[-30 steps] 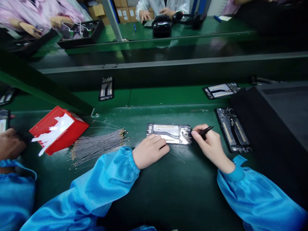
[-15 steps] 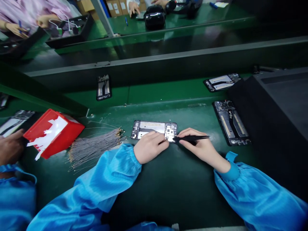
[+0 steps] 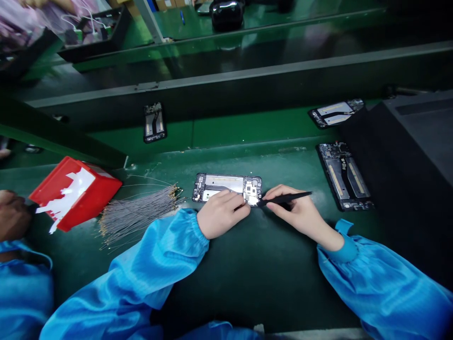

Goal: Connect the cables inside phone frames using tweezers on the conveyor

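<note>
Green bench (image 3: 247,264): left hand (image 3: 221,215) flat, hiding phone frame (image 3: 226,186) edge; right hand (image 3: 300,212) fingers pinch tweezers (image 3: 285,199), tip indistinct.

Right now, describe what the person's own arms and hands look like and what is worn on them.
Both arms wear loose, shiny bright blue smock sleeves with fine stripes. The left sleeve ends in a gathered elastic cuff at the wrist; the right sleeve ends in a plain, snug blue cuff. The left hand and right hand are bare: no gloves, rings or watch show.
</note>
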The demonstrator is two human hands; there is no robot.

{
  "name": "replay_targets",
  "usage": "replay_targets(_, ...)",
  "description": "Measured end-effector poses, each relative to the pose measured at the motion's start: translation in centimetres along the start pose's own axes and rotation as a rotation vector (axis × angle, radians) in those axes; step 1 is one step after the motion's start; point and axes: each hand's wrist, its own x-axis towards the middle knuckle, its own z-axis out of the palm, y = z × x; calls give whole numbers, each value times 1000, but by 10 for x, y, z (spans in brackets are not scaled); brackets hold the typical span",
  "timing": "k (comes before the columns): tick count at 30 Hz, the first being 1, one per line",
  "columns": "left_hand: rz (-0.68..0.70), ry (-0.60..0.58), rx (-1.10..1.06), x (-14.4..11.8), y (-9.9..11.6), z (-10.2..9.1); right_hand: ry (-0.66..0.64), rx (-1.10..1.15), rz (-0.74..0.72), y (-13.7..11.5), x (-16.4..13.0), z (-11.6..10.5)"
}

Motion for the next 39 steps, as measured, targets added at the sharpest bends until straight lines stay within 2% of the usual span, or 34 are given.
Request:
replay_targets(13,-11,-30,-46,1,-1,0,-68,-242,-276,-15,-3,5)
replay_targets(17,-67,-56,-86,1,-2,2,-96,-258,-284,-17,-1,3)
replay_targets(20,-135,-64,-161,2,-4,5,-135,-191,-263,-22,7,-6)
replay_targets(22,-182,-56,-197,4,-5,6,-110,-167,-282,-24,16,-13)
replay_targets(24,-215,-46,-216,6,-6,7,-77,-218,-314,-23,24,-16)
replay_targets(26,-233,-46,-230,7,-6,8,-99,-318,-327,-18,31,-14)
replay_targets(31,-243,-36,-271,7,-7,11,-192,-505,-320,-4,37,2)
replay_targets(39,-193,-7,-389,-3,-9,7,-224,-522,-287,-10,37,3)
